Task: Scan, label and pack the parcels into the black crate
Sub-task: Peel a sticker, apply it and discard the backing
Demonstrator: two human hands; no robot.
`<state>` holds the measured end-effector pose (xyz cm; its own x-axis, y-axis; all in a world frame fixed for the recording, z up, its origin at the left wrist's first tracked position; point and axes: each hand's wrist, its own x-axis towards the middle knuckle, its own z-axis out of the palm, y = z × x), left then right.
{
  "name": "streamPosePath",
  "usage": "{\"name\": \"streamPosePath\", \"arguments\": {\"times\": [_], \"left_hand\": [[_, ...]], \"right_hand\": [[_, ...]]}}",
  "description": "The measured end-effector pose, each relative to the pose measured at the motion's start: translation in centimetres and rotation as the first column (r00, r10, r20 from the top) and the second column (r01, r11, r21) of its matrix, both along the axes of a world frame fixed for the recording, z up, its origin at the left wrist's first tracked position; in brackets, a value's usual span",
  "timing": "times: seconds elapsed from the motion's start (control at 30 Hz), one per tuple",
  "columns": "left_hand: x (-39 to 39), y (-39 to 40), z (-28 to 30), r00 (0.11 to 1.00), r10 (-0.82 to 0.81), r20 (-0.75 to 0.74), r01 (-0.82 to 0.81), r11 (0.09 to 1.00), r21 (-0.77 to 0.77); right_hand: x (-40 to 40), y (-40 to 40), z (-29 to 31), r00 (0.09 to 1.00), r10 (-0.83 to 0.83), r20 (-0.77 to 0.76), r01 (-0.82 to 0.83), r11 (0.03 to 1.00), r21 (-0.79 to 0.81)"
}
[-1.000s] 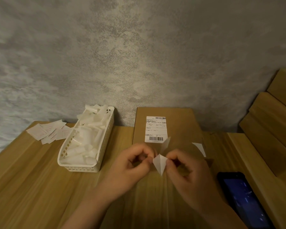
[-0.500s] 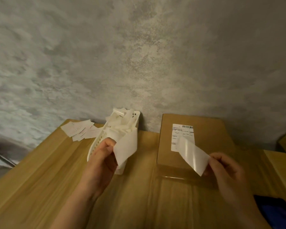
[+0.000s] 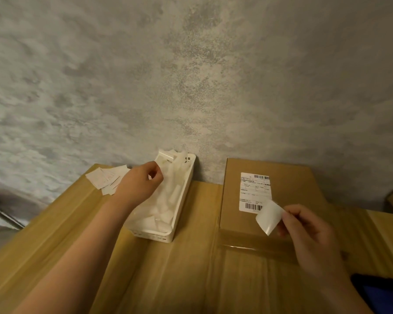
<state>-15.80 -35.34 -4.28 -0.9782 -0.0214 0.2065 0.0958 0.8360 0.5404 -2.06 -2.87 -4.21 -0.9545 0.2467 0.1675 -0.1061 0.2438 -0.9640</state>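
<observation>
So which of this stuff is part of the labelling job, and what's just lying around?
In use:
cardboard parcel
printed label on it
peeled sticker in right hand
white basket under left hand

Lying about:
loose paper slips
phone

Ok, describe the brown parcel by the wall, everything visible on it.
The brown parcel is a flat, rectangular cardboard box lying on the wooden table, its far edge against the grey wall. A white shipping label with two barcodes and fine print sits on its top. Glossy clear tape crosses its near end. The right hand holds a curled white sticker just above it.
</observation>
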Motion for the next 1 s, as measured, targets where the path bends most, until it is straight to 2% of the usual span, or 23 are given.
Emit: {"name": "streamPosePath", "arguments": {"times": [0.1, 0.23, 0.4, 0.47, 0.53, 0.6, 0.7, 0.87, 1.0], "left_hand": [[-0.4, 0.1, -0.1, 0.998, 0.052, -0.036, -0.056, 0.993, -0.106], [-0.2, -0.1, 0.2, 0.994, 0.08, -0.074, -0.089, 0.987, -0.136], [1.0, 0.7, 1.2, 0.971, 0.045, -0.237, -0.092, 0.978, -0.189], [2.5, 2.5, 2.0, 0.969, -0.039, -0.245, 0.003, 0.989, -0.146], [4.6, 5.2, 2.6, 0.966, -0.159, -0.203, 0.156, 0.987, -0.032], [7.0, 8.3, 2.9, 0.94, -0.31, -0.145, 0.326, 0.94, 0.103], [10.0, 12.6, 2.3, 0.859, -0.5, -0.106, 0.511, 0.836, 0.2], [13.0, 17.1, 0.8, 0.793, -0.591, -0.149, 0.608, 0.747, 0.27], [13.4, 18.2, -0.5, 0.808, -0.573, -0.138, 0.585, 0.752, 0.302]], "right_hand": [[0.0, 0.0, 0.0, 1.0, 0.005, 0.0, -0.005, 1.0, -0.008], [0.1, 0.2, 0.0, 1.0, 0.009, -0.002, -0.009, 1.0, 0.003], [0.5, 0.4, 0.2, 1.0, -0.007, -0.008, 0.007, 1.0, -0.019], [0.8, 0.4, 0.3, 1.0, -0.018, -0.001, 0.018, 0.999, -0.028], [1.2, 0.2, 0.5, 1.0, -0.027, -0.001, 0.027, 0.999, -0.048], [1.7, 0.0, 0.6, 1.0, -0.022, -0.009, 0.022, 0.999, -0.047], [2.5, -0.1, 0.5, 0.999, -0.014, -0.04, 0.015, 1.0, 0.024], [3.6, 0.5, -0.1, 0.997, 0.015, -0.071, -0.01, 0.997, 0.071], [4.5, 1.3, -0.4, 0.998, 0.026, -0.056, -0.024, 0.999, 0.037]]}}
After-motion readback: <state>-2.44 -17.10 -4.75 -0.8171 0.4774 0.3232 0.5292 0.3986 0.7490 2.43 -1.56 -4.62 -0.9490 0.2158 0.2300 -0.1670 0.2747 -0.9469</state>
